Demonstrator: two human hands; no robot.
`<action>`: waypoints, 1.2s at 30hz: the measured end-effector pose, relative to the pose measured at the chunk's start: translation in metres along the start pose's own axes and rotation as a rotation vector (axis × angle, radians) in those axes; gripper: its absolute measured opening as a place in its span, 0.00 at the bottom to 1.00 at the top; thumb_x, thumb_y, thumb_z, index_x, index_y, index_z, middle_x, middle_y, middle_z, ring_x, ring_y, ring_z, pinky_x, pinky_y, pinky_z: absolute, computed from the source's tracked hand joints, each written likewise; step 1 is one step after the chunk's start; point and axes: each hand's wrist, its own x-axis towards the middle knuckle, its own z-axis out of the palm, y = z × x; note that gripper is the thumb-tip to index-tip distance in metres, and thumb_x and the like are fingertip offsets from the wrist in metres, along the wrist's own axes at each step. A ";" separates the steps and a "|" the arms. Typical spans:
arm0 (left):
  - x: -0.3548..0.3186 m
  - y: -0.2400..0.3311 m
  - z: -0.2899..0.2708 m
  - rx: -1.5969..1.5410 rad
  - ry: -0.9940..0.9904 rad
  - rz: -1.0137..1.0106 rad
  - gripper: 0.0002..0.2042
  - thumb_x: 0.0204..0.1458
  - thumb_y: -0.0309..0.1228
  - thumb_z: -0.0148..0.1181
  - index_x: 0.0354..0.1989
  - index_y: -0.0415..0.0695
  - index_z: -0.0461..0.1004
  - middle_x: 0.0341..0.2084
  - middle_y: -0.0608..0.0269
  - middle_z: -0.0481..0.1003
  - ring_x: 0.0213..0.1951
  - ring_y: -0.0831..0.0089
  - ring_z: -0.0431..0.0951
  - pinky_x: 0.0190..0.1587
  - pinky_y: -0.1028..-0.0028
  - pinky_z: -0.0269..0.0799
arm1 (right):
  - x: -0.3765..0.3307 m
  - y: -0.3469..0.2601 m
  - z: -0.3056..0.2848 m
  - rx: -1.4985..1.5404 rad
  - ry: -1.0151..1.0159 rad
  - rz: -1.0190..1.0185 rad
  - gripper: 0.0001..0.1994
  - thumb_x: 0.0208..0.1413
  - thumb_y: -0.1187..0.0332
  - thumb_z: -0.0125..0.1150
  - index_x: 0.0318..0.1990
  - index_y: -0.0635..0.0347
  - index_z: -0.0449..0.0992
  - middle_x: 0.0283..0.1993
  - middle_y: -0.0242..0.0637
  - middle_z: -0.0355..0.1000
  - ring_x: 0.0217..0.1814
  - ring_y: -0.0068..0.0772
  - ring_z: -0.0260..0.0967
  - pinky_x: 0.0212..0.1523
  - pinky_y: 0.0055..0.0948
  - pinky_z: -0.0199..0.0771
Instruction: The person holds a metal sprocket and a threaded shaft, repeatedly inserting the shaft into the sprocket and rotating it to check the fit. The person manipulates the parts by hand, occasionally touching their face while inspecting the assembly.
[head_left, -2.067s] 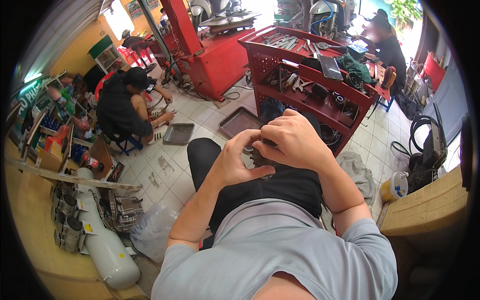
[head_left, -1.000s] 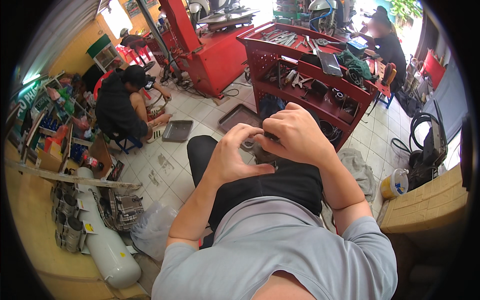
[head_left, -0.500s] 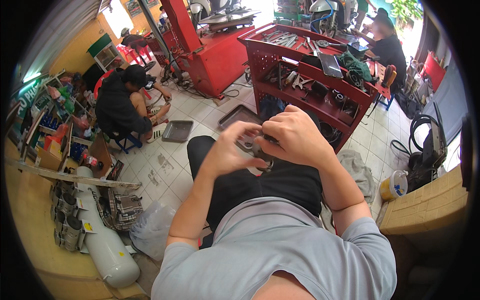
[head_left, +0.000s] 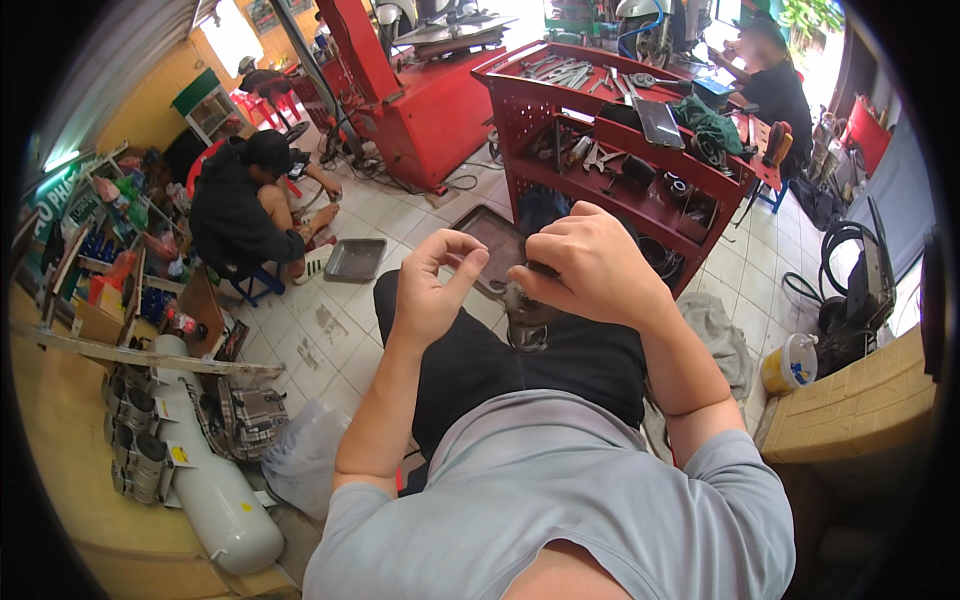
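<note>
A dark grey metal part [head_left: 527,328], rounded at its lower end, hangs over my lap from my right hand [head_left: 592,265]. The fingers of that hand are wrapped around its top and hide it, so its exact kind cannot be made out. To the left of the part and apart from it is my left hand [head_left: 432,288], raised with thumb and forefinger pressed together. Whatever the pinch holds, if anything, is too small to see. Beyond both hands a dark metal tray [head_left: 468,215] lies on the tiled floor, partly hidden by them.
A red tool trolley [head_left: 620,165] with several wrenches stands ahead to the right. A second tray [head_left: 352,262] lies near a crouching person [head_left: 240,205] on the left. Another person [head_left: 778,95] sits behind the trolley. A white gas cylinder [head_left: 215,480] lies at left, a yellow bucket [head_left: 790,365] at right.
My left hand has drawn away from the metal part, its thumb and forefinger closing into a pinch. More of the part shows now. My right hand keeps its grip in nearly the same place.
</note>
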 end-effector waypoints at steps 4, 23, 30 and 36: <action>-0.004 0.008 0.004 -0.035 -0.044 -0.033 0.04 0.54 0.25 0.57 0.36 0.38 0.75 0.32 0.66 0.75 0.36 0.81 0.72 0.41 0.79 0.66 | 0.001 0.002 0.002 -0.007 0.010 -0.001 0.16 0.51 0.59 0.61 0.17 0.57 0.70 0.16 0.34 0.67 0.20 0.38 0.64 0.33 0.33 0.62; -0.014 0.017 0.027 0.033 -0.247 0.040 0.39 0.29 0.33 0.80 0.54 0.41 0.66 0.41 0.62 0.74 0.44 0.72 0.74 0.48 0.70 0.69 | 0.001 0.005 0.008 0.046 0.063 0.007 0.14 0.50 0.58 0.61 0.20 0.57 0.75 0.17 0.34 0.69 0.21 0.38 0.66 0.31 0.33 0.60; -0.014 0.013 0.027 0.037 -0.281 0.048 0.40 0.29 0.27 0.80 0.56 0.40 0.64 0.39 0.64 0.74 0.46 0.75 0.73 0.53 0.71 0.67 | 0.000 0.004 0.006 0.057 0.013 0.013 0.11 0.49 0.62 0.61 0.21 0.57 0.71 0.18 0.33 0.66 0.24 0.37 0.66 0.32 0.33 0.61; 0.008 -0.013 -0.006 0.159 -0.135 0.102 0.31 0.38 0.35 0.75 0.52 0.41 0.69 0.45 0.58 0.74 0.50 0.68 0.74 0.53 0.67 0.69 | 0.001 0.008 0.006 -0.069 0.086 0.014 0.16 0.51 0.60 0.61 0.19 0.58 0.66 0.18 0.35 0.65 0.24 0.39 0.66 0.32 0.34 0.62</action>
